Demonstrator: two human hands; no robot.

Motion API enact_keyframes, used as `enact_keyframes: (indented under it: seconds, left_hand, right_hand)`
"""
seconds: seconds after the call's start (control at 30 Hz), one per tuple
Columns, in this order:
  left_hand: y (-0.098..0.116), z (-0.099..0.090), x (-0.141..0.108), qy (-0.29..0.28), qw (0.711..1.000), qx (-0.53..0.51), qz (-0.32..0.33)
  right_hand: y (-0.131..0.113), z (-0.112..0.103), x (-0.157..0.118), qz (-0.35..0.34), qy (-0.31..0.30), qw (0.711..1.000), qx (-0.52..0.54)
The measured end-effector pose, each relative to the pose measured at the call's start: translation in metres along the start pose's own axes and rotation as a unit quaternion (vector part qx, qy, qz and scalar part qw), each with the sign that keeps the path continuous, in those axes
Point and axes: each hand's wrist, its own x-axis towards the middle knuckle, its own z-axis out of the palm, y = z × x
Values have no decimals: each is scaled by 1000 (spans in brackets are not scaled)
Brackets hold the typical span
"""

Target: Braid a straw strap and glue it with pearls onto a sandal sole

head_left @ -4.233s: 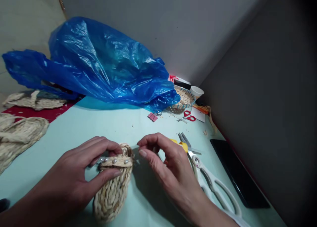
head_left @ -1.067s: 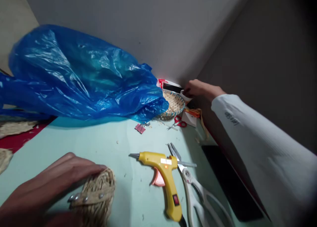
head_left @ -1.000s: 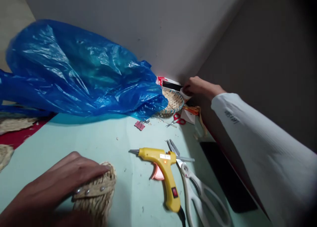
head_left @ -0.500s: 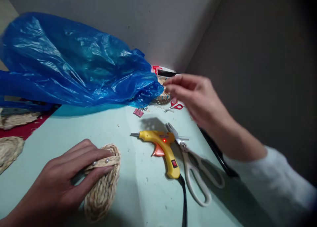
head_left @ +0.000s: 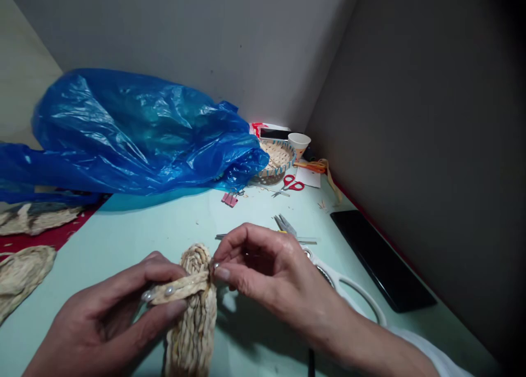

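Observation:
A woven straw sole (head_left: 193, 327) with a braided strap (head_left: 181, 288) across it stands tilted over the table's near part. Pearl-like beads dot the strap. My left hand (head_left: 110, 311) grips the strap and sole between thumb and fingers. At the strap's right end, my right hand (head_left: 267, 273) pinches a small pearl-headed pin (head_left: 216, 266), close against the sole's edge. Behind my right hand the glue gun is mostly hidden, with its nozzle tip (head_left: 221, 236) showing. White-handled scissors (head_left: 357, 292) lie partly under my right forearm.
A blue plastic bag (head_left: 143, 136) fills the back left. Behind are a woven basket (head_left: 277, 156), a paper cup (head_left: 299, 142), red scissors (head_left: 293, 183) and pink clips (head_left: 229, 199). A black phone (head_left: 382, 259) lies at right, more straw pieces (head_left: 27, 273) at left.
My right hand has come down from near the basket to the strap's right end, now pinching a pin. My left hand has turned and lifted the sole somewhat. The view has shifted.

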Motion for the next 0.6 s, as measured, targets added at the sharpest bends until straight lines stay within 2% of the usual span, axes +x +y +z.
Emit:
enact_keyframes:
  seconds: [0.17, 0.3, 0.5, 0.6]
  left_hand:
    - [-1, 0, 0, -35, 999, -12, 31]
    - [2, -2, -1, -74, 995, -50, 49]
    - [3, 0, -3, -86, 996, -17, 0]
    - [5, 2, -4, -75, 997, -10, -20]
  right_hand:
    - [-2, -3, -3, -29, 15, 998, -47]
    - [-2, -5, -2, -100, 11, 991, -93]
    - [2, -1, -7, -180, 15, 968, -173]
    - [5, 2, -8, -226, 22, 952, -208]
